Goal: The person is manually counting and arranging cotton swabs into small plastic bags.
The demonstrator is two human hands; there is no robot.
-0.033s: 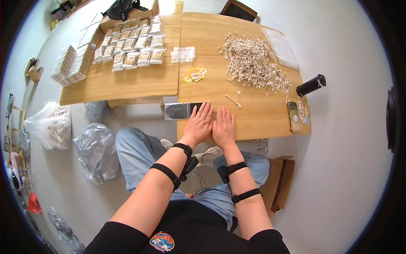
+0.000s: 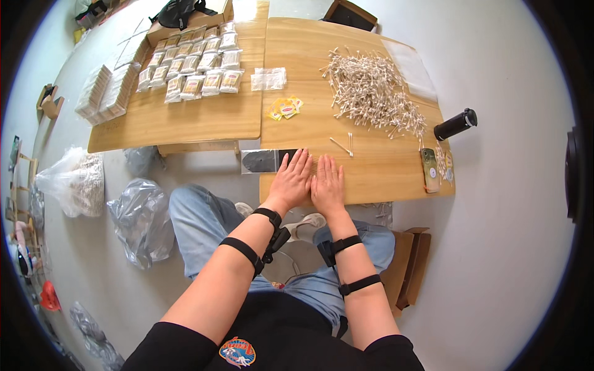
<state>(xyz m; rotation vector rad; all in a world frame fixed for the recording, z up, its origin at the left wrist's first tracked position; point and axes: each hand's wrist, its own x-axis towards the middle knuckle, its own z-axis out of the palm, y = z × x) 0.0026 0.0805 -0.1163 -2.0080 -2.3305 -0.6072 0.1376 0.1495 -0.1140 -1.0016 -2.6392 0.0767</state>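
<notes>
My left hand (image 2: pixel 289 184) lies flat near the table's front edge, fingers stretched out. Its fingertips cover the right end of a flat dark piece in a clear plastic sleeve (image 2: pixel 260 161), whose left part juts past the table edge. Close beside it, my right hand (image 2: pixel 327 187) also rests flat with straight fingers. In the narrow gap between them show thin brown lines (image 2: pixel 314 166); what they belong to is mostly hidden. Just beyond the right fingertips lie a few loose cotton swabs (image 2: pixel 350 144). Farther off are yellow labels (image 2: pixel 286 108) and clear small bags (image 2: pixel 268 79).
A large heap of cotton swabs (image 2: pixel 371 93) spreads over the right table, with a black bottle (image 2: pixel 455 125) and a phone (image 2: pixel 429 170) near its right edge. Packed swab bags (image 2: pixel 193 85) stand in rows on the left table. Plastic bags (image 2: pixel 143 222) sit on the floor.
</notes>
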